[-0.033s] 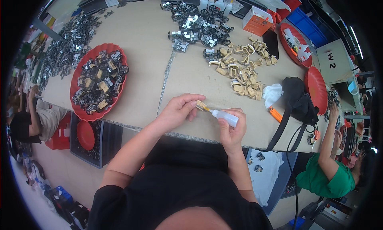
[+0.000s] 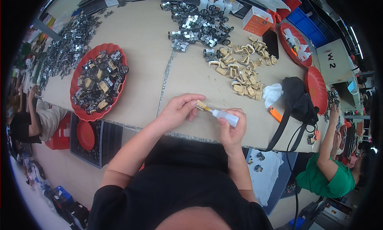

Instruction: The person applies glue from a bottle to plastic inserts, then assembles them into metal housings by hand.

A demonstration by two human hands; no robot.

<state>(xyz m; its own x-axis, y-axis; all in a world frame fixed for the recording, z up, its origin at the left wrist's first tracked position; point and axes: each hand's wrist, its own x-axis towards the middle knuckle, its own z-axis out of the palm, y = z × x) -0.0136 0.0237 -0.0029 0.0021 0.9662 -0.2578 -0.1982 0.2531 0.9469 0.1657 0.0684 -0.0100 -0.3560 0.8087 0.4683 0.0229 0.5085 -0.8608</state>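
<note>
The fingers of the left hand (image 2: 177, 111) are closed on a small tan piece (image 2: 200, 105), pinching it just above the near edge of the counter (image 2: 137, 66). The right hand (image 2: 233, 131) has its fingers wrapped round a white bottle (image 2: 228, 118), tilted so that its thin nozzle points left at the piece (whether the tip actually touches is too small to tell). Beyond the hands, to the right, lies a loose heap of tan parts (image 2: 244, 76), and behind that a pile of black-and-silver wheeled bodies (image 2: 199, 26). More white bottles (image 2: 218, 4) stand at the far edge, left of an orange-and-white box (image 2: 258, 22). On the left sits a scalloped red tray (image 2: 73, 92) filled with wheeled bodies and tan parts. Right of the bottle are a white cloth (image 2: 273, 94), an orange tool (image 2: 275, 115) and a black bag (image 2: 297, 99). A person in green (image 2: 328, 176) works at the far right.
</note>
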